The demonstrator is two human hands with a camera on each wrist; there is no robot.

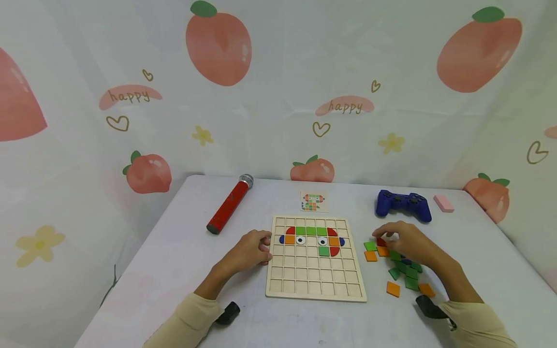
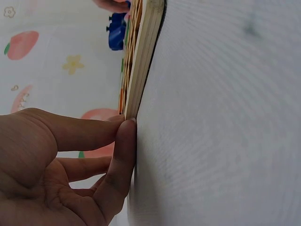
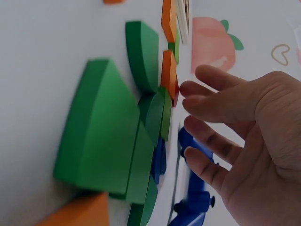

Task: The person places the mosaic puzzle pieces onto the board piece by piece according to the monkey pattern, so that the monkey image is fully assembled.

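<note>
A square wooden grid board (image 1: 300, 289) lies flat on the table, its upper rows filled with red, green, orange and blue tiles and two eye tiles. At its left edge, my left hand (image 1: 250, 251) pinches the board's rim (image 2: 136, 80) between thumb and index finger. My right hand (image 1: 402, 239) hovers over the loose tiles right of the board, fingers bent and apart, nothing between them. Its fingertips are right by a red tile (image 1: 380, 242). Around it lie orange tiles (image 1: 371, 256), a light green tile (image 1: 370, 246) and several dark green tiles (image 3: 101, 127).
Behind the board is a small pattern card (image 1: 322, 205). A red microphone (image 1: 228, 205) lies at the back left. A blue game controller (image 1: 402, 203) and a pink block (image 1: 444, 203) are at the back right. A printed cloth (image 1: 270, 121) hangs behind the table.
</note>
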